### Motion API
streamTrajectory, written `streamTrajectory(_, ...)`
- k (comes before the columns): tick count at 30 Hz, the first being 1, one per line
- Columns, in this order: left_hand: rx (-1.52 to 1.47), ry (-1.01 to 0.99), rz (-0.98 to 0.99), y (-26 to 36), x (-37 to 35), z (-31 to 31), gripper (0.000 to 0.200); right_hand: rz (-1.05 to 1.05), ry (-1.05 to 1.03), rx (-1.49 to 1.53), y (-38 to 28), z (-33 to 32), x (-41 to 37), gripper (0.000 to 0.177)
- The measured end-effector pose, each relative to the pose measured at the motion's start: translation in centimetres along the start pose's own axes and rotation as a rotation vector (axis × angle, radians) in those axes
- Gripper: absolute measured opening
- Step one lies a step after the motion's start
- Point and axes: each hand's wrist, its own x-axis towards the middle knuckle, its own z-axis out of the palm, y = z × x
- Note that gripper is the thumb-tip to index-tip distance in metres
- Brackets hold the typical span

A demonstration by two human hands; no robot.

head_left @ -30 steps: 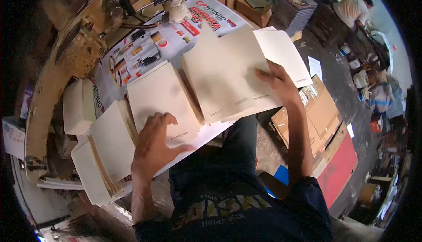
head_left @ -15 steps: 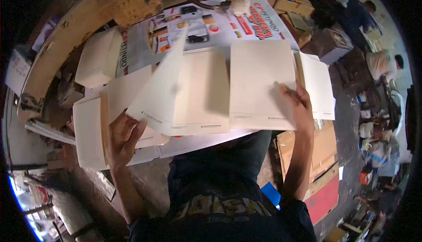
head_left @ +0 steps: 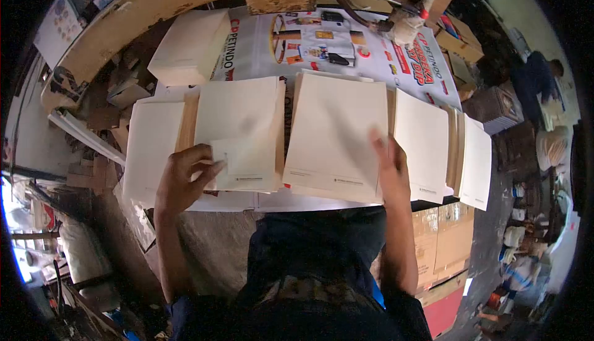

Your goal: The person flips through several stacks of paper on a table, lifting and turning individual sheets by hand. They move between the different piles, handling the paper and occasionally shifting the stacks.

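Both bare forearms reach forward from dark sleeves, roughly parallel and well apart, with the elbows low and near the sides of the body. The left hand [head_left: 189, 177] has its back turned mostly up, the fingers curled inward and the thumb drawn in close to the fingertips, the wrist slightly bent toward the body's midline. The right hand [head_left: 391, 168] is more open, held on edge with the thumb raised and pointing forward, apart from the loosely bent fingers, its wrist nearly in line with the forearm.
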Motion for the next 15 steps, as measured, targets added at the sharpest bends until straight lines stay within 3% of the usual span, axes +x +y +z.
streamTrajectory(1, -0.219, 0.064, -0.191, -1.1, -0.6, -0.5, 0.017, -0.004, -0.009, -0.001, 0.6, -0.1, 0.3, 0.052)
streamTrajectory(2, -0.21, 0.158, -0.057, -1.2, -1.1, -1.0, 0.019, -0.113, -0.085, 0.006, 1.8, -0.6, 1.0, 0.045)
streamTrajectory(3, -0.45, 0.231, -0.102, -0.6, -2.2, -1.5, 0.029, -0.223, -0.163, 0.012, 2.7, -0.7, 1.5, 0.038)
streamTrajectory(4, -0.431, 0.369, -0.087, -1.1, -3.0, -1.5, 0.033, -0.197, -0.077, 0.206, 3.1, -0.1, 1.5, 0.027)
streamTrajectory(5, -0.408, 0.508, -0.073, -1.9, -3.6, -1.4, 0.037, -0.199, -0.093, 0.206, 3.5, 0.3, 1.9, 0.027)
streamTrajectory(7, -0.536, 0.627, -0.071, -4.6, -4.5, -2.0, 0.037, 0.28, -0.454, 1.187, 4.2, 1.0, 2.3, 0.031)
streamTrajectory(8, -0.615, 0.66, -0.067, -6.1, -4.7, -2.2, 0.037, -0.122, -0.148, 0.328, 0.3, 3.7, -0.2, 0.037)
streamTrajectory(9, -0.707, 0.677, -0.056, -7.5, -4.7, -2.4, 0.038, -0.123, -0.152, 0.335, 0.5, 5.4, -0.3, 0.037)
streamTrajectory(11, -0.764, 0.668, -0.049, -10.2, -4.0, -2.1, 0.038, -0.333, -0.282, 0.047, 1.4, 8.4, 0.9, 0.047)
streamTrajectory(12, -0.513, 0.603, -0.053, -11.3, -3.7, -2.0, 0.038, -0.344, -0.365, 0.074, 1.3, 10.0, 1.1, 0.05)
streamTrajectory(14, 0.938, 0.423, 0.195, -11.9, -2.7, -1.4, 0.039, -0.344, -0.41, 0.074, 2.6, 13.7, 0.9, 0.054)
streamTrajectory(15, 1.255, 0.467, 0.335, -11.1, -2.0, -0.8, 0.039, -0.331, -0.372, 0.047, 3.6, 15.4, 0.8, 0.056)
